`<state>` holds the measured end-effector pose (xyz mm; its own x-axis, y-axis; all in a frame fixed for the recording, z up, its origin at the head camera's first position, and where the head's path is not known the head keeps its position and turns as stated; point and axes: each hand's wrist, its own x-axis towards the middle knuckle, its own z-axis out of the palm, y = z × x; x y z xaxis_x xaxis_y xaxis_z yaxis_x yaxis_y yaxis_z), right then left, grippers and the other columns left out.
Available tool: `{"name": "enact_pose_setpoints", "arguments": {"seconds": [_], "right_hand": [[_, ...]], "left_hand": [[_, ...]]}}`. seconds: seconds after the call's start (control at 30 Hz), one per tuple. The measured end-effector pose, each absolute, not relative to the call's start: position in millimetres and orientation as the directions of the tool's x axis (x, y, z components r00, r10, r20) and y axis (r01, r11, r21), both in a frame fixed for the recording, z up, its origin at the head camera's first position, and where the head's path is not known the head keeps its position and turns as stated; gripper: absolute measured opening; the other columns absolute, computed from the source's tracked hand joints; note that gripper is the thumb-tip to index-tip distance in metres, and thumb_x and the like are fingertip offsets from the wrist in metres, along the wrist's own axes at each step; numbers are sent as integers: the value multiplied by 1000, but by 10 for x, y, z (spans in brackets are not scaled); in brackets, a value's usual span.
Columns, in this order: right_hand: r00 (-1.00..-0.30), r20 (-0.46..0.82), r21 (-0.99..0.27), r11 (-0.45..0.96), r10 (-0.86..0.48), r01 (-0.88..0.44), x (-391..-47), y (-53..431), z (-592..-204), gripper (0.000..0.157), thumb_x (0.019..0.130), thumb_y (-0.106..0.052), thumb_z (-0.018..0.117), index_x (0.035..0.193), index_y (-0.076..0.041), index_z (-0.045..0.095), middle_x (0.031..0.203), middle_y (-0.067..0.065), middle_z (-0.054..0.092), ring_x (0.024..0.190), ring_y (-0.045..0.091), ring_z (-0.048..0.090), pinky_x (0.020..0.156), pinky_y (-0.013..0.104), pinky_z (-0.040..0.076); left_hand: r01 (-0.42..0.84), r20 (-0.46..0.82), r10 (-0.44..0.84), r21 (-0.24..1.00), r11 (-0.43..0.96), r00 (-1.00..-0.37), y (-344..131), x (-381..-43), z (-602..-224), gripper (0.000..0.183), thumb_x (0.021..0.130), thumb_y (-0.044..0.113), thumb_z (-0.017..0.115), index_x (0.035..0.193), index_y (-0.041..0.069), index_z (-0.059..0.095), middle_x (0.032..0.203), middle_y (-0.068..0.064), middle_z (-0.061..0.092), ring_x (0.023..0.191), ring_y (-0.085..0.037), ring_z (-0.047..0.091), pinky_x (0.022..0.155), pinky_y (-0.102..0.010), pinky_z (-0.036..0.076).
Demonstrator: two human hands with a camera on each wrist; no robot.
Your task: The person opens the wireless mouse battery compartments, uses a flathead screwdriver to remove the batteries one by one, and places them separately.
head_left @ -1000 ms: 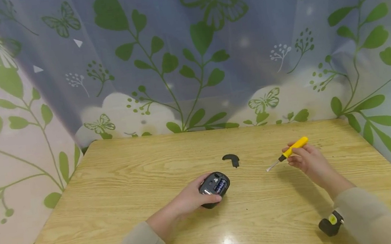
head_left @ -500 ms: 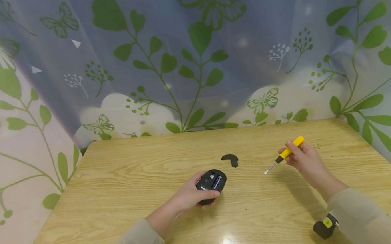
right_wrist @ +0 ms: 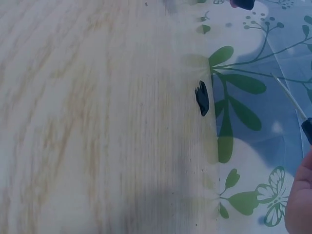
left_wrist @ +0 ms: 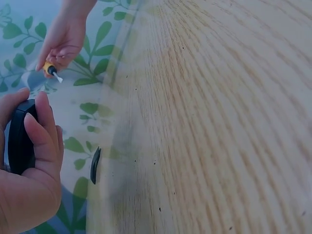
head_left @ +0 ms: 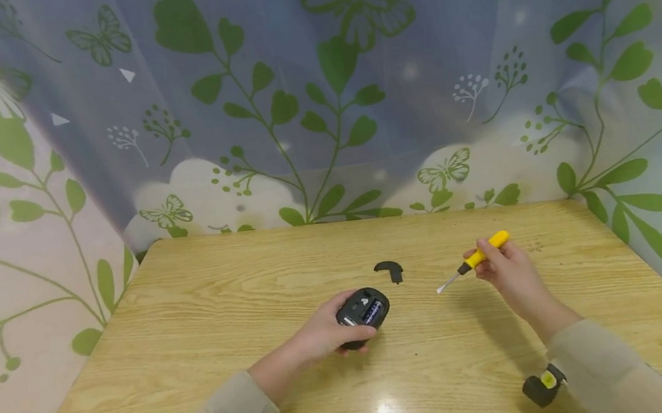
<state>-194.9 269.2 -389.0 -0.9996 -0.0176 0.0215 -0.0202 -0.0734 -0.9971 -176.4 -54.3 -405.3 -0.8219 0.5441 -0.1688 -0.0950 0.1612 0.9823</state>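
Note:
A black computer mouse (head_left: 360,311) is gripped in my left hand (head_left: 331,329), underside up, its open battery compartment showing; the thumb lies along its near edge. In the left wrist view the mouse (left_wrist: 20,139) appears edge-on between thumb and fingers. My right hand (head_left: 513,277) holds a yellow-handled screwdriver (head_left: 489,250) above the table, its metal tip pointing left toward the mouse but apart from it. Behind the mouse, a curved black battery cover (head_left: 393,270) lies on the table; the right wrist view also catches this cover (right_wrist: 202,99).
The wooden table (head_left: 241,278) ends at a patterned curtain (head_left: 270,104) at the back and on both sides. Black wrist straps with cameras sit on both sleeves, the right one (head_left: 543,387) hanging low near the tabletop.
My right hand has moved left with the screwdriver, bringing its tip closer to the mouse. The left hand keeps its hold on the mouse with only a slight shift. The cover stays put.

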Motion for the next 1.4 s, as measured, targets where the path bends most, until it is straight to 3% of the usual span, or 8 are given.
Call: {"name": "enact_pose_setpoints", "arguments": {"seconds": [0.9, 1.4], "right_hand": [[-999, 15, -988, -154, -37, -9, -1878, 2380, -3777, 33, 96, -35, 48, 106, -4, 39, 90, -3, 63, 65, 4, 52, 66, 17, 48], [-998, 27, -979, -202, -56, -15, -1860, 2293, -3784, 32, 97, -33, 46, 108, -5, 39, 91, -2, 61, 68, 4, 51, 68, 16, 47]], "left_hand": [[1, -114, 535, 978, 210, -837, -441, -1739, -4012, 76, 80, 11, 74, 143, 11, 32, 103, -12, 60, 70, -33, 66, 48, -29, 49], [13, -117, 544, 974, 228, -831, -367, -1727, -3977, 75, 80, 11, 73, 143, 14, 32, 102, -9, 61, 67, -24, 66, 50, -35, 51]]}}
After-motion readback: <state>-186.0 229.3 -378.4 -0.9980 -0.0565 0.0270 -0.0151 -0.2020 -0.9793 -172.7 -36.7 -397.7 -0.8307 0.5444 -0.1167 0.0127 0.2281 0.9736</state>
